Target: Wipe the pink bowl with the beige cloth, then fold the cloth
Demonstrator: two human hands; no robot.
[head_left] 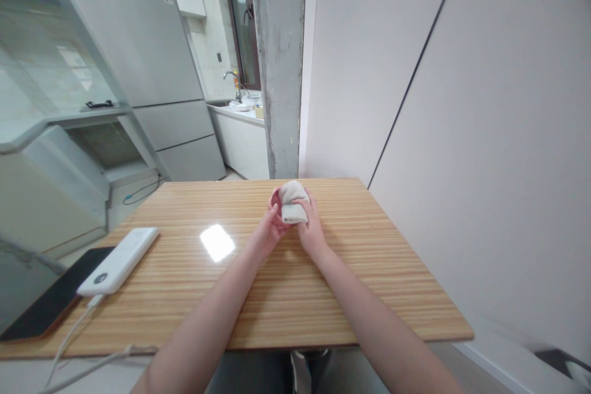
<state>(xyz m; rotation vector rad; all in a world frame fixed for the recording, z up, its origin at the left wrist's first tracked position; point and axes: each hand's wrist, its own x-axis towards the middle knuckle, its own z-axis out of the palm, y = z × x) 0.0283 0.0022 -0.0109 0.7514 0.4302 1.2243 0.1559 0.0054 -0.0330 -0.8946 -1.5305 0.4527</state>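
Both hands meet over the far middle of the table [351, 271], the left hand [272, 228] and right hand [311, 231] touching either side of a rolled cloth [293, 203] held between them. Near the table's left edge a power bank [119, 260] lies partly on a phone [50, 303], its cable [78, 345] trailing off the near edge. Beyond the table's left side stands a fridge [152, 74]; behind the table a pillar [279, 61], with a sink counter [240, 114] further back.
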